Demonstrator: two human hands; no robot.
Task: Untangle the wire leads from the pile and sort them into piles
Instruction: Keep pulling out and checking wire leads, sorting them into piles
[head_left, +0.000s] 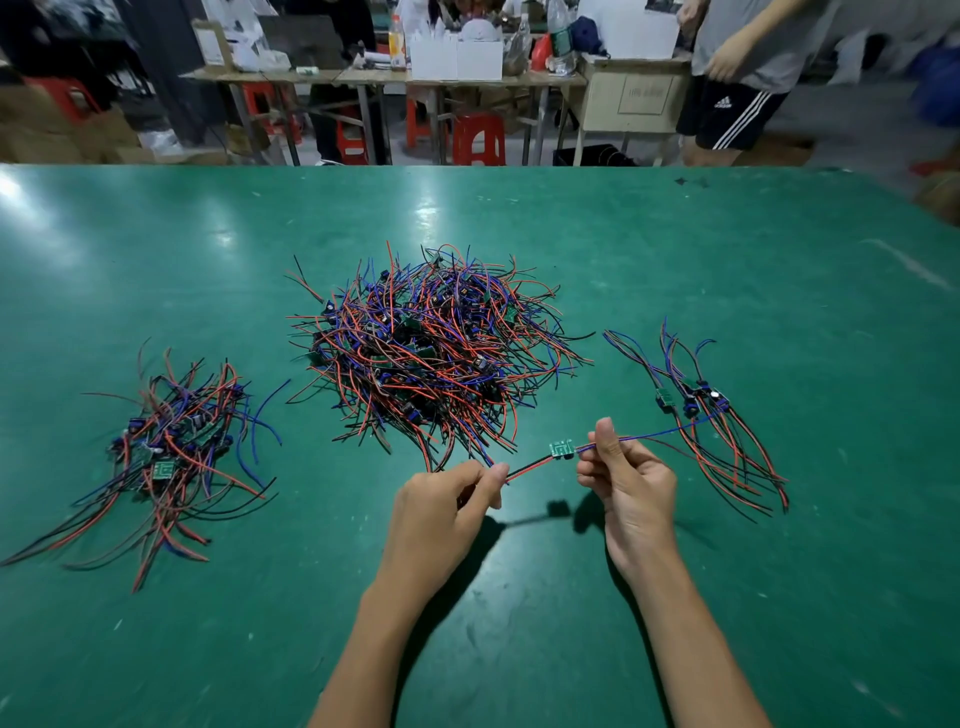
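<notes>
A big tangled pile (436, 343) of red, blue and black wire leads with small green boards lies mid-table. A smaller pile (176, 447) sits to the left, and a few straightened leads (701, 410) lie in a row to the right. Between my hands, above the table, stretches one wire lead with a small green board (562, 449) at its middle. My left hand (441, 514) pinches its red and black end. My right hand (628, 483) pinches its blue end, whose tip reaches toward the right row.
The green table (675, 249) runs wide to the far edge. Beyond it stand workbenches with boxes and bottles (457, 52), red stools (478, 137) and a person in a grey shirt and black shorts (737, 78) at the far right.
</notes>
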